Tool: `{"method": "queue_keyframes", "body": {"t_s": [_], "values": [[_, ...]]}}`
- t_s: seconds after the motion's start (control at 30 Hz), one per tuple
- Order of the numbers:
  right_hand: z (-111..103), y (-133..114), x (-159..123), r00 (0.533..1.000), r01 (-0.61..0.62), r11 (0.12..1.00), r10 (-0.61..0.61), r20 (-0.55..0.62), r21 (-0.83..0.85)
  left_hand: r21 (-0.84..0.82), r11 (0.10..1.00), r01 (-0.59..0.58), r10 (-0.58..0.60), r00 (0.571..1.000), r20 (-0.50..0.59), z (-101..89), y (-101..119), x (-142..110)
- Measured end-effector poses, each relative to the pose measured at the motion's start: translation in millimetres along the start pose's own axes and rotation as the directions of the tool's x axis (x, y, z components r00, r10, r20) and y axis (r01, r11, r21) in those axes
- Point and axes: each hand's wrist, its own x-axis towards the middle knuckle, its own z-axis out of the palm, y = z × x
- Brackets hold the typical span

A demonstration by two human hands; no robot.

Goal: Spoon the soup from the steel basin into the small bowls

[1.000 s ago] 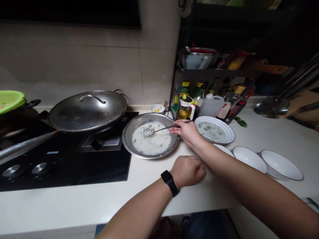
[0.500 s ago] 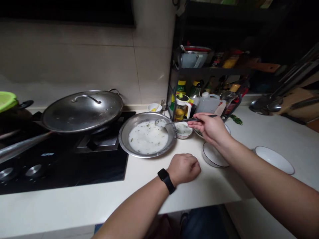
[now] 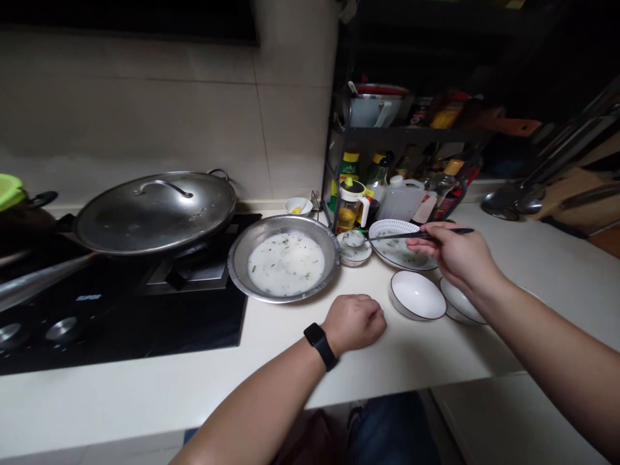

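Observation:
My right hand (image 3: 455,250) grips the dark handle of a ladle (image 3: 354,239). The ladle's metal bowl, with whitish liquid in it, is over a small bowl (image 3: 356,260) that also contains the liquid. To the left, a wide steel basin (image 3: 236,274) holds milky white soup with green bits. Under my right hand's fingers, a wide patterned dish (image 3: 387,226) contains similar soup. My left hand (image 3: 356,323), wearing a black watch, is closed in a fist at the counter in front of the basin and holds nothing visible.
White bowls (image 3: 417,296) stand at the right, partly behind my right forearm. A lidded wok (image 3: 159,216) is on the black stove (image 3: 159,336). Behind the bowls, a rack (image 3: 407,135) carries bottles and an oil jug (image 3: 349,213). A small dish (image 3: 298,206) sits by the wall.
My right hand has moved right, carrying the ladle from over the basin's right side to over the small bowl. My left hand keeps its fist in nearly the same place.

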Motion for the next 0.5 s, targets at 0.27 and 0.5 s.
{"method": "queue_keyframes", "body": {"t_s": [0.27, 0.5], "values": [[-13.4, 8.4, -32.9, 0.832, 0.55, 0.727, -0.432, 0.348, -0.411, -0.006, 1.0, 0.005, -0.005, 1.0, -0.003, 0.8, -1.2, -1.2], [-22.3, 5.6, -52.0, 0.192, 0.975, 0.004, -0.52, 0.832, -0.222, -0.003, 1.0, -0.001, 0.001, 1.0, -0.002, -1.1, 0.0, 0.2]]}}
